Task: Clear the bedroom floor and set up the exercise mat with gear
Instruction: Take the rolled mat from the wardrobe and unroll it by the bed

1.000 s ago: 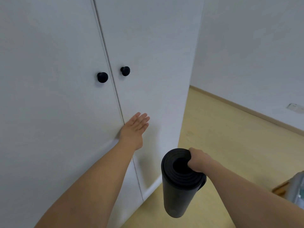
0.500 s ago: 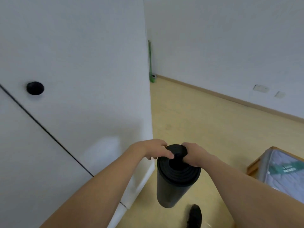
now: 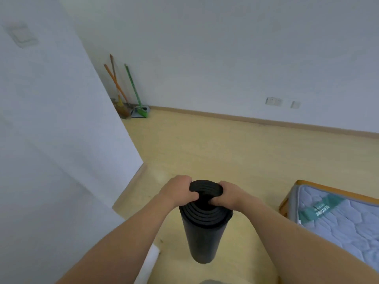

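A rolled black exercise mat (image 3: 202, 232) hangs upright in front of me, its lower end above the yellow floor (image 3: 205, 148). My left hand (image 3: 178, 190) grips the left side of its top rim. My right hand (image 3: 228, 194) grips the right side, with the thumb tucked into the hollow core. The inner layers of the roll stick up a little above the outer ones.
A white wall or wardrobe side (image 3: 51, 140) fills the left. Brooms and a dustpan (image 3: 131, 103) lean in the far corner. A bed with a quilted mattress (image 3: 336, 220) in a wooden frame stands at the right. Wall sockets (image 3: 273, 101) sit on the far wall.
My left hand left the wardrobe door and took hold of the mat's top. The view has turned right, from the wardrobe doors toward the room.
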Demonstrator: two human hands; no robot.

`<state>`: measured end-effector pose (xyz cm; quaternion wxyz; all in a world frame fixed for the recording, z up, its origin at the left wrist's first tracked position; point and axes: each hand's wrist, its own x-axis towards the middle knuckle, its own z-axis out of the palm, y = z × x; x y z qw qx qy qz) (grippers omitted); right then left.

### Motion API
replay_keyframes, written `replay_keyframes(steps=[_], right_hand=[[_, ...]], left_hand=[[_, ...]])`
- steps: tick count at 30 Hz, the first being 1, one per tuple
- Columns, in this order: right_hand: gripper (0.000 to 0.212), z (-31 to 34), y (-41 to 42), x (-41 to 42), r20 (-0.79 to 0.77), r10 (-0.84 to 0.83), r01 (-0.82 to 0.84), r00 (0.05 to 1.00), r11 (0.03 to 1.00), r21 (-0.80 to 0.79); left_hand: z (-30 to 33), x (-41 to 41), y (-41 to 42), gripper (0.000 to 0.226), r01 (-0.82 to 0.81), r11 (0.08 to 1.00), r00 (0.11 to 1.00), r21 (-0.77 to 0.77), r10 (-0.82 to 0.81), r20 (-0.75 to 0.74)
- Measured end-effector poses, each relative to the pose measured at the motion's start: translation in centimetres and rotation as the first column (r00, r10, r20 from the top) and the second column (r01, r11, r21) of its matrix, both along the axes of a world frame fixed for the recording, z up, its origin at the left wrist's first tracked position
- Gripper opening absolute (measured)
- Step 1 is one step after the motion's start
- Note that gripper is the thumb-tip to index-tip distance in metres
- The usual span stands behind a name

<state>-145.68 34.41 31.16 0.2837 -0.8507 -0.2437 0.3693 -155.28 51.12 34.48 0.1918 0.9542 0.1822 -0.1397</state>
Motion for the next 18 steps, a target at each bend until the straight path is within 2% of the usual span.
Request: replay_keyframes(steps=[2, 4, 6, 10, 14, 18], right_hand=[[0.043, -0.6, -1.1, 3.0, -0.096, -0.065, 0.066, 0.993, 0.998, 0.007], [0.033, -0.8, -1.6, 5.8, -0.123, -0.121, 0.121, 0.985, 0.993, -0.003], [0.024, -1.0, -1.8, 9.2, -0.072, -0.182, 0.181, 0.981, 0.983, -0.017], [0.024, -2.1, -1.4, 16.0, 0.040, -0.224, 0.226, 0.974, 0.972, -0.060], [0.024, -3.1, 0.2, 24.9, 0.068, -0.216, 0.223, 0.974, 0.968, -0.114], [0.023, -3.1, 0.8, 34.0, 0.074, -0.270, 0.279, 0.960, 0.943, -0.184]], left_hand=[[-0.2, 3.9, -0.3, 0.026, 0.027, 1.000, 1.000, 0.002, -0.027, 0.007], [-0.4, 7.7, -0.4, 0.027, 0.064, 0.998, 0.998, 0.024, -0.064, 0.007], [-0.8, 12.0, -0.5, 0.028, 0.120, 0.991, 0.993, 0.060, -0.120, -0.001], [-1.9, 20.0, 0.0, 0.035, 0.267, 0.954, 0.964, 0.139, -0.262, -0.056], [-4.1, 30.4, 1.8, 0.040, 0.441, 0.891, 0.895, 0.106, -0.429, -0.120], [-5.4, 40.8, 2.6, 0.047, 0.534, 0.845, 0.838, 0.031, -0.525, -0.146]])
